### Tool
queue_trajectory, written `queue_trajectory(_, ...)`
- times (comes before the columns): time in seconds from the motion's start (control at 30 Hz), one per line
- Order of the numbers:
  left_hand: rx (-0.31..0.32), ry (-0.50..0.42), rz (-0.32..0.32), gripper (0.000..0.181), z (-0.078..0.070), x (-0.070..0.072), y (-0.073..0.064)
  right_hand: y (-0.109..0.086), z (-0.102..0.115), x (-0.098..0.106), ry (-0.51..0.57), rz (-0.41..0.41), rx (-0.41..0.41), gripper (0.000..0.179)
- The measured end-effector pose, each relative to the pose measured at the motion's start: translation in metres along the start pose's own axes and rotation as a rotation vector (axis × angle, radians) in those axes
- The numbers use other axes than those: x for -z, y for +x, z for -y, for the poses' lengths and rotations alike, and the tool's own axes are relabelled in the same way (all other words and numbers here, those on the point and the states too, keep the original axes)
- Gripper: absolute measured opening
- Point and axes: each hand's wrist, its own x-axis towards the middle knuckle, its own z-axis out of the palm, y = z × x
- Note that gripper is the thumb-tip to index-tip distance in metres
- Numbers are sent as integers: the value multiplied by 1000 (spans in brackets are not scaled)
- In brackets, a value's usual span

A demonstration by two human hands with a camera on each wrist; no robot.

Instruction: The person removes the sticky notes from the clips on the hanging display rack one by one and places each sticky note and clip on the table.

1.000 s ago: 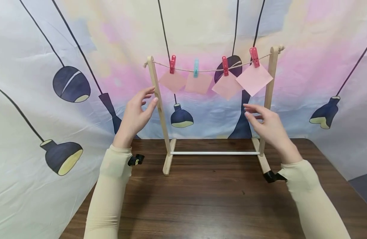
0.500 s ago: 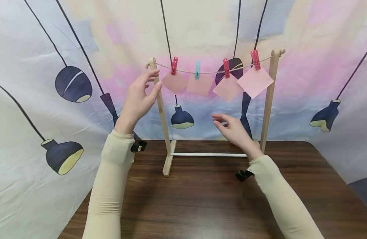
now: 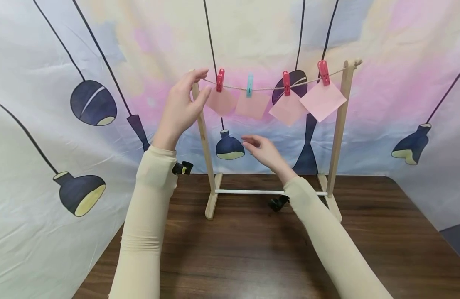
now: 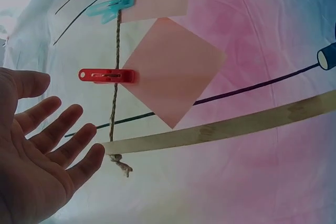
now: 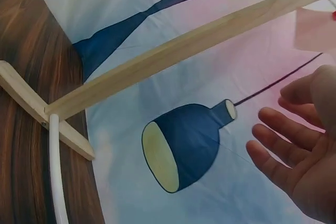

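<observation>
Head view: four pink sheets (image 3: pixel 323 101) hang from one cord (image 3: pixel 268 89) by three red clips (image 3: pixel 286 83) and one blue clip (image 3: pixel 249 85) above the tabletop's (image 3: pixel 237 257) rear edge; left hand (image 3: pixel 181 108) is higher, right hand (image 3: pixel 266 153) farther left, than earlier. Left wrist view: grip unclosed, fingers (image 4: pixel 86 163) spread. Right wrist view: likewise unclosed.

four pink paper squares (image 3: pixel 323 100) hang clipped to a sagging string (image 4: pixel 117 45).
</observation>
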Motion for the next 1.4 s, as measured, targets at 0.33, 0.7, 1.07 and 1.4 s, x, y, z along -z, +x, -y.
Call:
queue_trajectory(0.33, 22, 7, 52, 44, -3, -11, 16, 36, 14, -30, 235, -46, -8, 47)
queue_trajectory(0.7, 72, 0, 138, 47, -7, -25, 32, 53, 37, -51, 510, -90, -36, 57)
queue_trajectory(1.07, 110, 6, 275, 48, -8, -19, 46, 52, 50, -59, 659, -209, 37, 29)
queue_trajectory(1.4, 131, 112, 384, 49, -14, -8, 59, 43, 65, -58, 651, -207, 56, 25)
